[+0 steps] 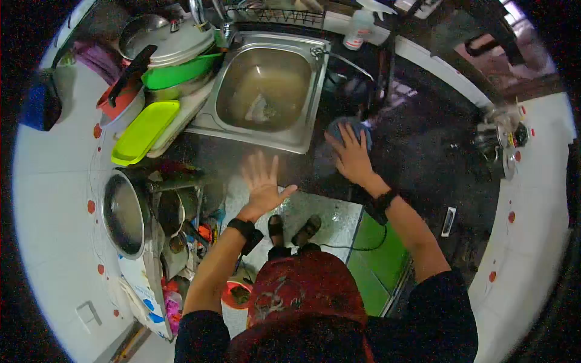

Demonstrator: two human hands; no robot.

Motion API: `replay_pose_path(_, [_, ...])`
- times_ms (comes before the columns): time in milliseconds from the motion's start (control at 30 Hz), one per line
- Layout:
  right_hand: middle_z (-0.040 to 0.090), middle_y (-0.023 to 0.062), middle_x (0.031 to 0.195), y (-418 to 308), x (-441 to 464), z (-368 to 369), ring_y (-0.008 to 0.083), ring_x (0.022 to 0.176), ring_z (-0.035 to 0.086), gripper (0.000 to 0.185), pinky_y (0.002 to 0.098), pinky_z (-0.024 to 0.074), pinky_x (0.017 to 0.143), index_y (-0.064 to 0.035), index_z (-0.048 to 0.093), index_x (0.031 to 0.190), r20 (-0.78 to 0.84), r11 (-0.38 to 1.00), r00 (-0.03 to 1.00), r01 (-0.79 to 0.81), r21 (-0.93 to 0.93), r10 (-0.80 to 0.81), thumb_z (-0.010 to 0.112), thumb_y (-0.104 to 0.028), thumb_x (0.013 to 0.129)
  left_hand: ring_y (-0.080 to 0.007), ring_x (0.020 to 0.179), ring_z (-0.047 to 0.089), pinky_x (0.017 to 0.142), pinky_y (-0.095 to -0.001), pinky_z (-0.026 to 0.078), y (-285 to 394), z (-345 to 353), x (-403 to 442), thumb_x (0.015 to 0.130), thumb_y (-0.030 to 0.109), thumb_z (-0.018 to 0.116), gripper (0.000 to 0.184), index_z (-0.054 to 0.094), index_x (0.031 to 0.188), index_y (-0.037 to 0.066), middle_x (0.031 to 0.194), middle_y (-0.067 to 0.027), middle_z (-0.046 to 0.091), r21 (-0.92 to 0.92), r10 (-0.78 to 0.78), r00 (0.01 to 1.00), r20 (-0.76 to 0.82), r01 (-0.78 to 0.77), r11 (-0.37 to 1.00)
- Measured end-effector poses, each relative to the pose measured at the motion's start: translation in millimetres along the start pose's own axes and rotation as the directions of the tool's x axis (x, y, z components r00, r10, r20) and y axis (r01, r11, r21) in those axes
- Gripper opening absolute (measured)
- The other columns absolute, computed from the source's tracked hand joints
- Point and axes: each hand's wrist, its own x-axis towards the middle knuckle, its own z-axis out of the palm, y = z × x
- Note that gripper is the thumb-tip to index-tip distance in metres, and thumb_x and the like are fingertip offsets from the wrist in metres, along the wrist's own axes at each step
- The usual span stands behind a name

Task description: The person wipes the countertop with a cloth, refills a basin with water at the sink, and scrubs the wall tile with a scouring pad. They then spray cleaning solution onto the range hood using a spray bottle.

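One blue-grey cloth (333,127) on the dark counter (423,163), right of the sink (260,139); right hand (353,158) laid flat over it, fingers spread, unclenched; left hand (261,184) empty, splayed near the counter's front edge.

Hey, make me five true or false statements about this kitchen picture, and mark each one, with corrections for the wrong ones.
1. The right hand presses on a cloth on the dark counter. True.
2. Both hands are gripping the cloth. False: the left hand holds nothing, and its fingers are spread.
3. A yellow-green tray lies to the left of the sink. True.
4. The spray bottle stands on the left side of the sink. False: it stands beyond the sink's right side.
5. Only one wrist wears something dark. False: there is a dark band on the left wrist and another on the right.
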Motion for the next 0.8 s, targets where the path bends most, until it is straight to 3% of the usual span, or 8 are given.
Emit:
replay_pose_path(133, [0.028,0.0131,0.143,42.3,-83.0,-14.4,0.0332,0.133,0.025,0.056,0.0605,0.0193,0.102,-0.0228,0.044,0.131,0.022,0.956,0.975,-0.211,-0.203,0.219,0.055,-0.019,0.076,-0.0479,0.133,-0.010,0.096,-0.0689,-0.003,-1.1,-2.1,0.4,0.073,0.071,0.049,0.102,0.009,0.144,0.009,0.145,-0.0284,-0.007,0.002,0.005,1.000,0.023,-0.005,1.000])
replay_pose_path(167, [0.028,0.0127,0.143,66.9,-90.5,-18.7,0.0339,0.132,0.025,0.057,0.0615,0.0204,0.101,-0.0235,0.041,0.133,-0.012,0.848,0.914,-0.380,-0.368,0.405,0.052,-0.018,0.078,-0.0482,0.132,-0.011,0.096,-0.0693,-0.004,0.9,-2.9,2.1,0.073,0.071,0.048,0.102,0.009,0.144,0.010,0.145,-0.0280,-0.008,-0.011,-0.022,0.997,0.067,0.023,1.000])
replay_pose_path(200, [0.027,0.0147,0.143,102.0,-112.8,-11.1,0.0348,0.132,0.025,0.058,0.0619,0.0217,0.100,-0.0256,0.035,0.137,-0.203,0.815,0.850,-0.525,-0.247,0.486,0.049,-0.020,0.081,-0.0482,0.132,-0.011,0.096,-0.0693,-0.004,-1.2,-2.2,2.0,0.073,0.071,0.048,0.102,0.009,0.144,0.010,0.145,-0.0280,-0.008,-0.017,0.007,0.997,0.078,-0.006,1.000])
replay_pose_path(300, [0.027,0.0191,0.142,147.4,-112.1,-8.9,0.0383,0.132,0.022,0.056,0.0672,0.0219,0.095,-0.0255,0.032,0.138,-0.249,0.546,0.581,-0.814,-0.198,0.775,0.045,-0.037,0.085,-0.0487,0.132,-0.009,0.094,-0.0708,-0.003,-4.4,6.9,3.1,0.073,0.073,0.046,0.102,0.009,0.144,0.010,0.146,-0.0269,-0.007,-0.012,0.022,1.000,0.014,-0.021,1.000])
replay_pose_path(333, [0.027,0.0201,0.141,135.3,-98.2,-0.3,0.0393,0.131,0.022,0.056,0.0686,0.0208,0.095,-0.0239,0.034,0.137,-0.243,0.500,0.541,-0.839,-0.214,0.805,0.046,-0.041,0.085,-0.0487,0.132,-0.009,0.094,-0.0708,-0.003,-1.0,4.9,3.8,0.073,0.073,0.046,0.102,0.009,0.144,0.010,0.146,-0.0269,-0.007,-0.024,0.056,0.998,0.022,-0.055,0.998])
replay_pose_path(533, [0.030,0.0227,0.139,-85.4,-39.0,19.7,0.0415,0.131,0.022,0.063,0.0676,0.0075,0.100,-0.0213,0.047,0.129,-0.114,0.901,0.894,-0.433,0.026,0.433,0.054,-0.055,0.077,-0.0497,0.133,-0.005,0.095,-0.0715,0.004,5.3,-7.6,7.0,0.072,0.069,0.051,0.101,0.011,0.143,0.010,0.146,-0.0263,-0.004,0.040,-0.031,0.992,0.124,0.026,0.999])
replay_pose_path(667, [0.037,0.0143,0.138,-63.7,-94.7,12.9,0.0334,0.129,0.031,0.053,0.0629,0.0115,0.103,-0.0222,0.049,0.127,-0.080,0.974,0.971,-0.222,0.048,0.225,0.056,-0.044,0.079,-0.0450,0.134,-0.002,0.098,-0.0677,0.005,-10.4,-7.4,5.4,0.074,0.057,0.059,0.093,0.015,0.144,0.015,0.147,-0.0242,0.000,-0.010,0.012,0.986,0.167,-0.011,1.000])
replay_pose_path(800, [0.035,0.0096,0.140,47.9,-175.9,-7.1,0.0289,0.129,0.033,0.048,0.0599,0.0188,0.102,-0.0235,0.046,0.129,-0.195,0.662,0.736,-0.671,-0.335,0.648,0.051,-0.038,0.084,-0.0451,0.133,0.010,0.100,-0.0635,0.013,-36.7,-14.8,8.5,0.079,0.049,0.059,0.070,0.034,0.138,0.020,0.146,-0.0215,0.014,-0.223,0.085,0.984,0.158,-0.048,0.974])
